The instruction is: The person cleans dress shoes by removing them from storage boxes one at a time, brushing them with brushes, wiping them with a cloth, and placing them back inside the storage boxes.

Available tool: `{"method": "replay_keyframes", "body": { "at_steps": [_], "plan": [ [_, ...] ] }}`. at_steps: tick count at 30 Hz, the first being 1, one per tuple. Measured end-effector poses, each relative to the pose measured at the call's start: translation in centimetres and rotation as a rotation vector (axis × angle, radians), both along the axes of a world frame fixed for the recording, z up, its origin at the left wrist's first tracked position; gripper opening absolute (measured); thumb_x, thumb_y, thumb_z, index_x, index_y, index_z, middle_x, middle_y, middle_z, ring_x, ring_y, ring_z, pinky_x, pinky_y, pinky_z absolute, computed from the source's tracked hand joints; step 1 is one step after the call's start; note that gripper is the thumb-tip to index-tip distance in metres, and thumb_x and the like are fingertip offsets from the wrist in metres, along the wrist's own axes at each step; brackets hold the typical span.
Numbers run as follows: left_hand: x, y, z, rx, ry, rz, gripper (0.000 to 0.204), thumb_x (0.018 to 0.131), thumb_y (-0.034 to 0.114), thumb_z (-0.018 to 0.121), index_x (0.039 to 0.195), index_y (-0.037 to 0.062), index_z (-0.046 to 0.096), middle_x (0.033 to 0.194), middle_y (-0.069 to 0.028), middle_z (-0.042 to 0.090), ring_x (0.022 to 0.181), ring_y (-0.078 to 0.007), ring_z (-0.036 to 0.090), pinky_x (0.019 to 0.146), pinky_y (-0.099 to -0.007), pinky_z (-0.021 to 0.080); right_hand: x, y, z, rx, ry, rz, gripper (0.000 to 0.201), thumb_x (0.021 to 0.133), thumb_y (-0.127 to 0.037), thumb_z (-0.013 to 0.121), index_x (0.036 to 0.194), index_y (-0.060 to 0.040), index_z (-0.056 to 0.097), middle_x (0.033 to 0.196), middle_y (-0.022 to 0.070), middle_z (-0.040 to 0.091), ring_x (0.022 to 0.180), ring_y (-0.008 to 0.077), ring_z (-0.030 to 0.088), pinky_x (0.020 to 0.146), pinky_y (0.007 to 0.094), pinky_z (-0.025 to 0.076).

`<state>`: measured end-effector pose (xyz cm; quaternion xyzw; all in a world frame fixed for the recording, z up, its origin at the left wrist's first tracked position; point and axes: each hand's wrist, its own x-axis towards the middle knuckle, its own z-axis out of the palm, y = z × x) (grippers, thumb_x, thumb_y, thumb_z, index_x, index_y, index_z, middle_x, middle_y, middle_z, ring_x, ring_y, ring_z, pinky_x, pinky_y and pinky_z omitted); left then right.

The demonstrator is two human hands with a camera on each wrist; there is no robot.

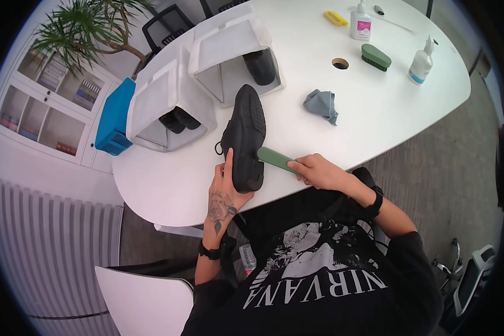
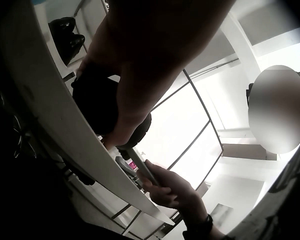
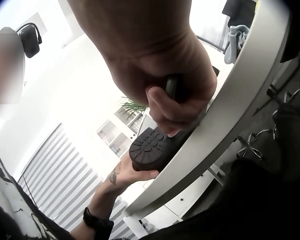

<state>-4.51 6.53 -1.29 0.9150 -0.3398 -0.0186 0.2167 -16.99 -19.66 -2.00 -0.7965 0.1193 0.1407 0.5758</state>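
A black lace-up shoe [image 1: 245,126] is tipped on its side over the white table, toe pointing away and treaded sole turned to the right. My left hand [image 1: 224,187] grips it near the heel, with one finger stretched along the upper. In my right hand [image 1: 318,171] is the handle of a green brush [image 1: 275,160], whose far end meets the sole's edge just ahead of the heel. The bristles are hidden. From the right wrist, the ridged heel [image 3: 149,150] shows below the curled right fingers.
Two white shoe boxes, a left one [image 1: 165,106] and a right one [image 1: 229,53], hold black shoes. A blue bin [image 1: 116,117] stands beside them. Rightward lie a grey cloth [image 1: 321,105], a green scrub brush [image 1: 376,57], a spray bottle [image 1: 421,64], a pump bottle [image 1: 361,23] and a yellow item [image 1: 335,18].
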Motion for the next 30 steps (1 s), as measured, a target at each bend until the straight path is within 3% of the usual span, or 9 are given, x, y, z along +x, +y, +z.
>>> {"method": "replay_keyframes", "body": {
  "at_steps": [4,8,11,12,14,18,23,28,30],
  "plan": [
    [0.1,-0.3,0.6,-0.042,0.025,0.012,0.125,0.063,0.018,0.097,0.166,0.0171,0.026,0.131,-0.0174,0.061,0.122,-0.0339,0.065,0.100,-0.0445,0.058,-0.8,-0.1,-0.4,0.132,-0.041,-0.133,0.056,0.110,-0.046,0.050,0.084,0.0019,0.062,0.059,0.0060,0.051,0.042,0.0128,0.046,0.043,0.0306,0.041],
    [0.8,0.5,-0.9,-0.496,0.344,-0.063,0.110,0.076,0.030,0.095,0.163,0.0119,0.031,0.134,-0.0167,0.066,0.126,-0.0253,0.065,0.101,-0.0385,0.057,-1.4,-0.7,-0.8,0.374,-0.045,-0.272,0.049,0.112,-0.044,0.048,0.091,-0.0007,0.059,0.060,0.0016,0.048,0.040,0.0087,0.040,0.037,0.0262,0.034],
    [0.2,0.4,-1.9,-1.268,0.963,0.154,0.072,0.096,0.041,0.078,0.147,0.0000,0.049,0.137,-0.0183,0.061,0.120,-0.0224,0.063,0.100,-0.0377,0.054,-1.8,-0.5,0.2,0.418,-0.086,-0.245,0.040,0.112,-0.040,0.047,0.103,-0.0026,0.056,0.063,0.0021,0.050,0.042,0.0088,0.041,0.037,0.0258,0.034],
    [0.0,0.4,-0.9,-1.274,0.958,0.162,0.072,0.096,0.041,0.078,0.147,0.0000,0.049,0.137,-0.0183,0.061,0.120,-0.0224,0.063,0.100,-0.0377,0.054,-1.9,-0.2,0.4,0.417,-0.084,-0.236,0.040,0.112,-0.040,0.047,0.103,-0.0026,0.056,0.063,0.0021,0.050,0.042,0.0088,0.041,0.037,0.0258,0.034],
    [0.0,0.8,0.4,-1.585,1.618,-0.050,0.074,0.100,0.056,0.066,0.145,-0.0010,0.050,0.133,-0.0220,0.059,0.099,-0.0198,0.059,0.085,-0.0337,0.051,-1.8,0.8,0.7,0.455,-0.059,-0.179,0.034,0.113,-0.037,0.045,0.113,-0.0044,0.053,0.067,0.0032,0.053,0.045,0.0088,0.044,0.037,0.0258,0.034],
    [0.0,1.0,-1.2,-1.535,1.498,0.177,0.066,0.105,0.052,0.061,0.143,-0.0010,0.051,0.125,-0.0223,0.059,0.094,-0.0198,0.057,0.084,-0.0336,0.050,-0.5,2.7,1.7,0.461,-0.258,-0.102,0.026,0.113,-0.030,0.047,0.117,-0.0046,0.053,0.073,0.0044,0.061,0.047,0.0079,0.046,0.039,0.0253,0.035],
    [-0.5,1.7,-3.4,-1.427,1.450,0.214,0.054,0.104,0.036,0.064,0.141,-0.0002,0.052,0.123,-0.0198,0.061,0.096,-0.0199,0.059,0.085,-0.0339,0.050,1.4,4.5,2.3,0.437,-0.190,-0.018,0.034,0.114,-0.035,0.045,0.121,-0.0039,0.057,0.068,0.0017,0.059,0.048,0.0070,0.047,0.041,0.0248,0.037],
    [0.0,2.2,-5.1,-1.370,1.340,0.249,0.048,0.100,0.020,0.066,0.141,-0.0003,0.052,0.123,-0.0176,0.062,0.094,-0.0179,0.059,0.084,-0.0327,0.049,3.5,5.9,0.4,0.237,-0.204,0.127,0.052,0.111,-0.046,0.049,0.094,-0.0011,0.068,0.063,0.0021,0.058,0.051,0.0104,0.054,0.047,0.0300,0.044],
    [0.6,2.6,-4.9,-1.457,1.537,0.138,0.049,0.100,0.018,0.066,0.142,-0.0003,0.051,0.123,-0.0176,0.062,0.092,-0.0164,0.059,0.082,-0.0307,0.049,6.2,3.4,0.7,0.197,-0.114,0.045,0.059,0.107,-0.054,0.051,0.088,-0.0010,0.068,0.065,0.0025,0.058,0.049,0.0118,0.054,0.043,0.0284,0.043]
  ]
}}
